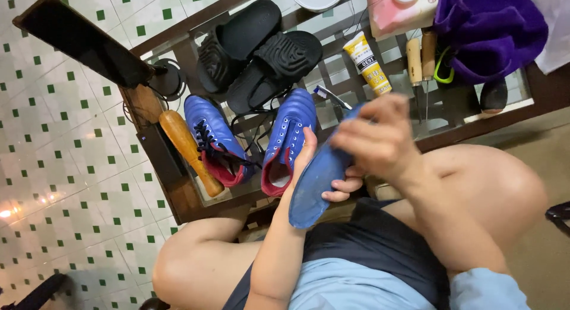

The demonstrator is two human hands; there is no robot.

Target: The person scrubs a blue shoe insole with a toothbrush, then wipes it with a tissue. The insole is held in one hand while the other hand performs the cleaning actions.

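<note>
We held a blue shoe insole (314, 179) above our lap, left hand (309, 161) in a closed grip along its edge, right hand (374, 138) pinching its top. Beyond the grip, two glossy blue football boots (291, 132) crowded the glass tabletop (469, 108) edge.

The blue insole (317, 179) is long and flat with a rounded end, its surface dull and a little scuffed; it is out of any shoe and held in the air above the person's lap, tilted, its rounded lower end toward the body and its upper end toward the bench; the left hand (309, 161) cradles it from beneath, while the right hand (377, 138) covers its upper part.
</note>
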